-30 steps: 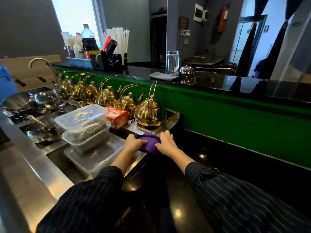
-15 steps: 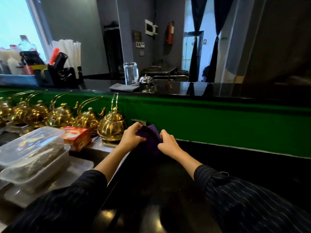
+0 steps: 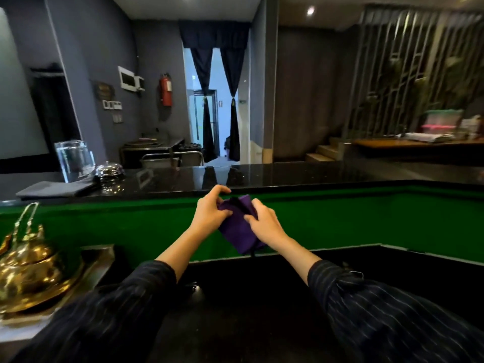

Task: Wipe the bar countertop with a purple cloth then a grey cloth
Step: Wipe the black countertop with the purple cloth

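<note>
I hold a purple cloth [image 3: 239, 229] in the air with both hands, in front of the green bar front. My left hand [image 3: 210, 213] pinches its upper left edge. My right hand [image 3: 264, 225] grips its right side, and the cloth hangs down between them. The glossy black bar countertop [image 3: 301, 175] runs across the view just behind and above my hands. A folded grey cloth [image 3: 56, 188] lies flat on that countertop at the far left.
A clear glass pitcher [image 3: 74, 159] and a small silver bell [image 3: 110, 170] stand beside the grey cloth. A gold teapot [image 3: 28, 268] sits on a steel ledge at lower left. A lower black counter [image 3: 235, 310] lies under my arms.
My hands have lifted the purple cloth off the lower counter up to the height of the bar top's edge. The view has swung right and up, leaving the row of teapots and food boxes behind.
</note>
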